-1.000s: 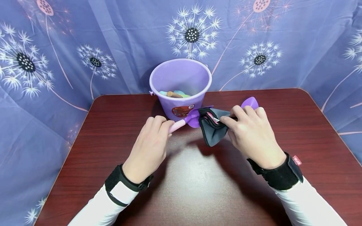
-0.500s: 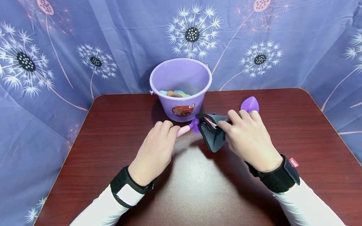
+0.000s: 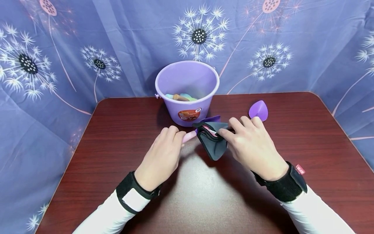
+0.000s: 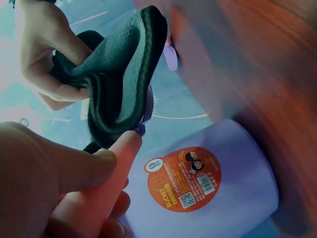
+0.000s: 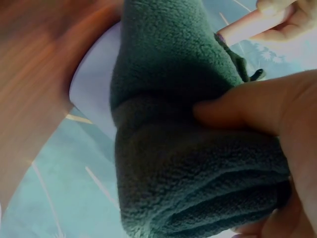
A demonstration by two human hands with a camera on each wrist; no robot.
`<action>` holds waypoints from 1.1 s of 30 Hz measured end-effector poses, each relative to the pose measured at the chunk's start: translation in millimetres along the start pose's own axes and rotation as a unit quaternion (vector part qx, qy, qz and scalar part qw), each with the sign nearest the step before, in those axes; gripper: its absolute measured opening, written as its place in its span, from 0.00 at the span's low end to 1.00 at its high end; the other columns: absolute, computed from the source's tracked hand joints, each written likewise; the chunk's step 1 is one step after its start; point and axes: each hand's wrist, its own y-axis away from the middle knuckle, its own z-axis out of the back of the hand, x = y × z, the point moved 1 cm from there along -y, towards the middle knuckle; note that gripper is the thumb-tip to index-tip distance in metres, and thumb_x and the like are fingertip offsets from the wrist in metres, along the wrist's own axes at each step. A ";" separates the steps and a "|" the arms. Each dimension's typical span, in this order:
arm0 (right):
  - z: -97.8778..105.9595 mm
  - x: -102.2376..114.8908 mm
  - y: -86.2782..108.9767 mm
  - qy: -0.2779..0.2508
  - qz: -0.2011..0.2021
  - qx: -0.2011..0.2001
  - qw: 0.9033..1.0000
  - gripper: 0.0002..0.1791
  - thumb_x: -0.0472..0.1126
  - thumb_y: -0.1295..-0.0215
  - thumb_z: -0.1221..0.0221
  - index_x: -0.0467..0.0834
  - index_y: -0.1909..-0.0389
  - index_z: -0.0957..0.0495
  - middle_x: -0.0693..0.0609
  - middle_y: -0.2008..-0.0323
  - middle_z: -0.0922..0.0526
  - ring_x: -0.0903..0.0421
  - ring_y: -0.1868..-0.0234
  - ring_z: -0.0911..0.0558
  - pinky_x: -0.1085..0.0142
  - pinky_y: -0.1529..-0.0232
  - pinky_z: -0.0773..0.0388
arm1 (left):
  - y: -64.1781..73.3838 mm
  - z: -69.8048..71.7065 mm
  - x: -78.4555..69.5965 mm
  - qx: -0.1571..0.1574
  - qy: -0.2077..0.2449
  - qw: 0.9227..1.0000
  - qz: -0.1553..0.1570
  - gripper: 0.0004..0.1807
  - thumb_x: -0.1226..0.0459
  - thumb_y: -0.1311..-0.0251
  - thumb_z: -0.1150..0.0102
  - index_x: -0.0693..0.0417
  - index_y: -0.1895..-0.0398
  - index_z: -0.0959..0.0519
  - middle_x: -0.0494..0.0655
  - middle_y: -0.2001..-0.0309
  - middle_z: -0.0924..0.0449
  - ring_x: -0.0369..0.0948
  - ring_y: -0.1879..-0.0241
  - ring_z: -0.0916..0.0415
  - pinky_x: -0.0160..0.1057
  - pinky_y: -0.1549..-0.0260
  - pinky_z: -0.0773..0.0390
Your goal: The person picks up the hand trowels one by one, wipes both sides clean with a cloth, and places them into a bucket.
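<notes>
The pink handle of a purple toy shovel (image 3: 189,136) is gripped in my left hand (image 3: 160,156). A folded dark grey cloth (image 3: 212,148) with black edging is pinched between the thumb and fingers of my right hand (image 3: 252,148). The cloth wraps over most of the shovel's blade, and only a purple edge shows behind it in the head view. Fleecy folds of the cloth (image 5: 173,163) bunch under my right thumb in the right wrist view. Both hands are above the table, in front of the bucket.
A purple bucket (image 3: 190,78) with a red-orange label stands at the table's back, several coloured pieces inside. Right of it lies a purple teardrop-shaped piece (image 3: 258,110), partly behind my right hand. A blue dandelion-print curtain (image 3: 140,39) hangs behind the brown table (image 3: 306,136).
My left hand has moved slightly right and nearer with the shovel. My right hand has moved left and nearer, bringing the cloth along the blade towards the handle. More of the teardrop-shaped piece shows.
</notes>
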 end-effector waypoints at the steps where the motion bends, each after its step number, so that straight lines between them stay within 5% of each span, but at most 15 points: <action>1: 1.4 1.2 -0.7 -0.004 0.002 -0.003 1.000 0.12 0.35 0.39 0.48 0.45 0.59 0.18 0.46 0.69 0.30 0.45 0.72 0.35 0.52 0.70 0.42 | 0.0 0.1 0.5 -0.001 0.004 1.000 0.002 0.09 0.67 0.30 0.47 0.66 0.54 0.27 0.52 0.65 0.34 0.48 0.67 0.38 0.43 0.68 0.35; 9: 27.3 14.8 -12.7 -0.035 0.015 -0.044 0.998 0.12 0.34 0.37 0.49 0.44 0.62 0.17 0.47 0.72 0.30 0.47 0.73 0.35 0.53 0.70 0.42 | 1.6 -2.0 4.0 -0.008 0.029 0.999 0.021 0.10 0.67 0.32 0.44 0.65 0.53 0.24 0.50 0.65 0.32 0.47 0.66 0.35 0.41 0.66 0.31; 24: 55.8 23.8 -16.9 -0.048 0.038 -0.050 0.997 0.13 0.36 0.35 0.53 0.46 0.65 0.18 0.49 0.74 0.33 0.47 0.74 0.36 0.52 0.70 0.41 | 0.2 -1.3 10.2 -0.011 0.095 0.994 0.060 0.09 0.62 0.27 0.48 0.58 0.56 0.22 0.43 0.68 0.32 0.42 0.66 0.34 0.39 0.63 0.32; 27: 58.1 24.1 -16.9 -0.050 0.045 -0.048 0.997 0.14 0.35 0.36 0.53 0.45 0.65 0.18 0.49 0.73 0.31 0.47 0.73 0.36 0.52 0.70 0.40 | -0.9 0.0 11.7 0.003 0.129 0.988 0.087 0.09 0.60 0.26 0.49 0.54 0.57 0.21 0.39 0.68 0.30 0.38 0.66 0.33 0.38 0.63 0.31; 33: 56.9 21.7 -16.4 -0.062 0.060 -0.040 0.995 0.14 0.35 0.36 0.52 0.46 0.64 0.17 0.48 0.71 0.28 0.46 0.71 0.33 0.51 0.69 0.39 | -1.2 0.9 16.1 0.064 0.217 0.963 0.149 0.10 0.59 0.25 0.51 0.49 0.54 0.19 0.34 0.64 0.25 0.33 0.63 0.29 0.35 0.61 0.28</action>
